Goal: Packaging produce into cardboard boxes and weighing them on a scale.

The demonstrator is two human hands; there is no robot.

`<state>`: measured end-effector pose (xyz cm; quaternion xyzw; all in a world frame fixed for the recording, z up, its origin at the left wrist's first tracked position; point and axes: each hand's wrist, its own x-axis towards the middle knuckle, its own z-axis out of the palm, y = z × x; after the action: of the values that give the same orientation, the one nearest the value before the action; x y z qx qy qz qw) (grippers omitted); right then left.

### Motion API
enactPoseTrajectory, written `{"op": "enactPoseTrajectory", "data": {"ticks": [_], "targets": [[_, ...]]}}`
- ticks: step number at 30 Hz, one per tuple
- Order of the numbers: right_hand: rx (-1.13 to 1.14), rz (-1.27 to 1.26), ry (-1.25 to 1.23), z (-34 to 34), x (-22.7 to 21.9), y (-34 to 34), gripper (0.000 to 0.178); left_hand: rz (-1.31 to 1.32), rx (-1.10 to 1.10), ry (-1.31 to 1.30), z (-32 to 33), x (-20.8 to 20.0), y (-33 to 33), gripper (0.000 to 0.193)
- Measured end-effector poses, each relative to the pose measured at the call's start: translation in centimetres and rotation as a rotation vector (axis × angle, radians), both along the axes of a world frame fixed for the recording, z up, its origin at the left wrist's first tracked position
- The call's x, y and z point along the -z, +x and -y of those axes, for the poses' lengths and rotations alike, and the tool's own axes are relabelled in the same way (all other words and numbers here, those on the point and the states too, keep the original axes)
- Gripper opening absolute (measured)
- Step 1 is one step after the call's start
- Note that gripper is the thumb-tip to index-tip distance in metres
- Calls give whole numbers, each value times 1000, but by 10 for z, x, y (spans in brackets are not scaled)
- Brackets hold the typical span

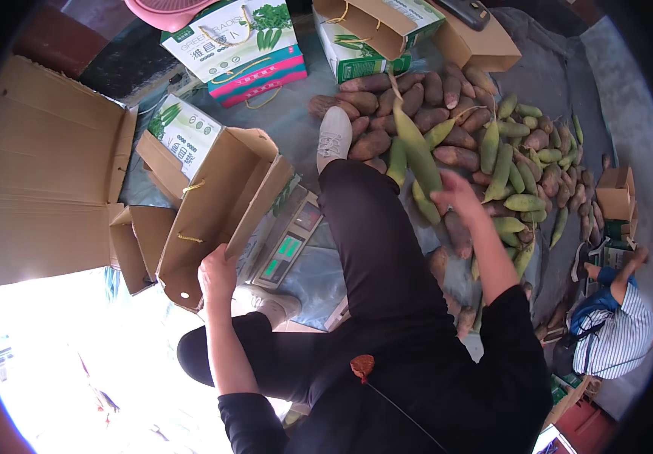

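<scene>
My left hand grips the near edge of an open cardboard gift box, its fingers bent over the rim. The box is tilted, with yellow cord on its side, and sits over a scale with green lit digits. My right hand is closed at the lower end of a long green radish, whose thin root points away from me. That radish lies above a wide pile of green radishes and reddish-brown roots, to the right of my leg.
A big open carton stands at the left. Printed gift boxes and another open box are at the far side, with a pink basin. At the right, a person in a striped shirt sits near more cartons.
</scene>
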<state>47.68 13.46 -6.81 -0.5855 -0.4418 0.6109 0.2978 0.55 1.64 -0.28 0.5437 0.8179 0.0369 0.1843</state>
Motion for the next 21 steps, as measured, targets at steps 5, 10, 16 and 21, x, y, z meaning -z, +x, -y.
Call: {"op": "enactPoseTrajectory", "data": {"ticks": [5, 10, 16, 21], "targets": [[-396, 16, 391, -83, -99, -90, 51, -18, 26, 2, 7, 0, -7, 25], [-754, 455, 1053, -117, -148, -190, 46, 5, 88, 58, -1, 0, -3, 25], [-1106, 837, 1166, -97, -122, -314, 18, -8, 140, 96, 2, 9, -8, 22], [-1145, 959, 1029, -78, -82, -367, 17, 59, 94, 84, 4, 4, -2, 21]]}}
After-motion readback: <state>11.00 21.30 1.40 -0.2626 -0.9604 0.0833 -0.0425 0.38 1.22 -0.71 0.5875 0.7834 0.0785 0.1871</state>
